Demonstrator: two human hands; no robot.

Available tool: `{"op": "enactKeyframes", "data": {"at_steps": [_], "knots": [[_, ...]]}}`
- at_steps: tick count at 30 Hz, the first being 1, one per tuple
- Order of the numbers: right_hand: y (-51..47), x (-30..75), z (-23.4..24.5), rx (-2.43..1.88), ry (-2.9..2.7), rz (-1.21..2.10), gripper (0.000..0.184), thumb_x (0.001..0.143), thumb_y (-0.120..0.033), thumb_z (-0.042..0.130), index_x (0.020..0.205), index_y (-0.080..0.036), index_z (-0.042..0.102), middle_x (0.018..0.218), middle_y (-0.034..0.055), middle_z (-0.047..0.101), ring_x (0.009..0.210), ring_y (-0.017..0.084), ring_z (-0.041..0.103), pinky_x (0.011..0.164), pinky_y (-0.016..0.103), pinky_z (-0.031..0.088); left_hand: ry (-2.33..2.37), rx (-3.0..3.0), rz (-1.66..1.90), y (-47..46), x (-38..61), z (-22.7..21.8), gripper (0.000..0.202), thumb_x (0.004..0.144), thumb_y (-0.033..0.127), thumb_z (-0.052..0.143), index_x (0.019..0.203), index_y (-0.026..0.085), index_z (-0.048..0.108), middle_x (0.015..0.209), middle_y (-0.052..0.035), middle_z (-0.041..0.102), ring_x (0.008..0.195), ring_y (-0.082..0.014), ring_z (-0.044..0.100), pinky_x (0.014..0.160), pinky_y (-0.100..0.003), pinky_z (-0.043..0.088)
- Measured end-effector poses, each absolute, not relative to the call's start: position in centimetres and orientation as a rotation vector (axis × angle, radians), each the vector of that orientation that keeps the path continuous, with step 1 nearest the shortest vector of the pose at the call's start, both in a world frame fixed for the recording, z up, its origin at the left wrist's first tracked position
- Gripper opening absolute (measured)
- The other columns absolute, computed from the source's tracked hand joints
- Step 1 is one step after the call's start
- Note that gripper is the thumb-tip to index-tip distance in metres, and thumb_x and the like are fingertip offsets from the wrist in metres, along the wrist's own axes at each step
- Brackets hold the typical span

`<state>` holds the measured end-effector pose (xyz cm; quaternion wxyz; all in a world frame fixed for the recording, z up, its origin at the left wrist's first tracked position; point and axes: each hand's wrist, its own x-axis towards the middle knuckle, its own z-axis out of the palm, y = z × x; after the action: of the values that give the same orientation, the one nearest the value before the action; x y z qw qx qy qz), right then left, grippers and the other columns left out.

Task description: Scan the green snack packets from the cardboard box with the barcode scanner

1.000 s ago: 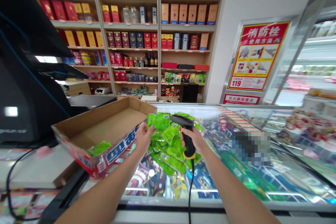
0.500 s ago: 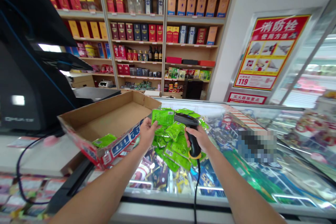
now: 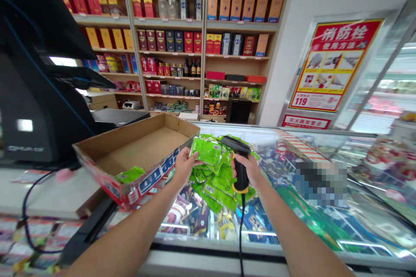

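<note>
My left hand (image 3: 184, 165) pinches one green packet (image 3: 207, 150) by its left end, and the packet's small white label faces up. Wrapped round the handle of a black and yellow barcode scanner (image 3: 241, 169) is my right hand (image 3: 249, 169). The scanner's head sits just right of the held packet, and its cable hangs down over the counter's front edge. Beneath both hands a loose pile of green packets (image 3: 221, 192) lies on the glass counter. Another green packet (image 3: 130, 175) rests inside the open cardboard box (image 3: 143, 138) at the left.
Goods show through the glass counter top (image 3: 201, 236). A dark register screen and stand (image 3: 29, 108) rise at the left, with a cable looping below. Shelves of boxed bottles (image 3: 169, 41) stand behind. A red poster (image 3: 336, 65) hangs on the wall at the right.
The packet in my left hand has shifted slightly right and down and tilted. My right hand has moved the scanner a little to the right, its grip kept.
</note>
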<state>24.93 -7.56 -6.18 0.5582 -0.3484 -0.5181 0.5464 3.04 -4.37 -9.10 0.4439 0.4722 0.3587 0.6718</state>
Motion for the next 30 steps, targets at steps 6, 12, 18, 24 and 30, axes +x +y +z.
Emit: {"op": "enactKeyframes", "data": {"at_steps": [6, 12, 18, 24, 30], "knots": [[-7.4, 25.0, -6.2, -0.815, -1.188, 1.276, 0.034, 0.067, -0.044, 0.071, 0.081, -0.015, 0.061, 0.053, -0.0019, 0.060, 0.037, 0.012, 0.055, 0.035, 0.022, 0.044, 1.313, 1.802, 1.657, -4.3, 2.5, -9.3, 0.024, 0.068, 0.034, 0.069, 0.066, 0.019, 0.051, 0.067, 0.0016, 0.055, 0.060, -0.0131, 0.053, 0.061, -0.028, 0.049], [-7.5, 24.8, -6.2, -0.808, -1.192, 1.283, 0.033, 0.067, -0.044, 0.071, 0.079, -0.015, 0.062, 0.053, -0.0016, 0.060, 0.036, 0.012, 0.055, 0.034, 0.022, 0.044, 1.494, 2.133, 1.675, -4.3, 2.2, -9.6, 0.018, 0.070, 0.021, 0.067, 0.086, 0.019, 0.058, 0.100, -0.0082, 0.057, 0.085, -0.0201, 0.058, 0.080, -0.037, 0.051], [-7.4, 24.8, -6.2, -0.796, -1.174, 1.285, 0.033, 0.066, -0.043, 0.072, 0.079, -0.015, 0.061, 0.053, -0.0017, 0.061, 0.036, 0.012, 0.055, 0.034, 0.023, 0.044, 1.562, 2.269, 1.650, -7.5, 1.3, -4.9, 0.008, 0.078, 0.024, 0.058, 0.084, 0.020, 0.061, 0.106, -0.0090, 0.060, 0.087, -0.0199, 0.061, 0.081, -0.034, 0.049], [-6.9, 25.1, -6.3, -0.776, -1.074, 1.297, 0.032, 0.066, -0.041, 0.073, 0.080, -0.016, 0.061, 0.052, -0.0028, 0.060, 0.035, 0.012, 0.053, 0.034, 0.024, 0.045, 1.841, 2.361, 0.829, -7.6, -6.9, 3.2, 0.005, 0.064, 0.018, 0.065, 0.060, 0.020, 0.062, 0.061, -0.0027, 0.061, 0.060, -0.0201, 0.058, 0.065, -0.029, 0.043], [-6.6, 25.3, -6.2, -0.742, -1.049, 1.297, 0.033, 0.065, -0.042, 0.073, 0.081, -0.016, 0.061, 0.051, -0.0025, 0.060, 0.035, 0.012, 0.053, 0.034, 0.024, 0.045, 2.121, 1.927, -0.053, -6.0, -15.9, 1.9, 0.029, 0.044, 0.026, 0.078, 0.037, 0.018, 0.051, 0.041, -0.0045, 0.051, 0.041, -0.0207, 0.048, 0.055, -0.037, 0.044]]}}
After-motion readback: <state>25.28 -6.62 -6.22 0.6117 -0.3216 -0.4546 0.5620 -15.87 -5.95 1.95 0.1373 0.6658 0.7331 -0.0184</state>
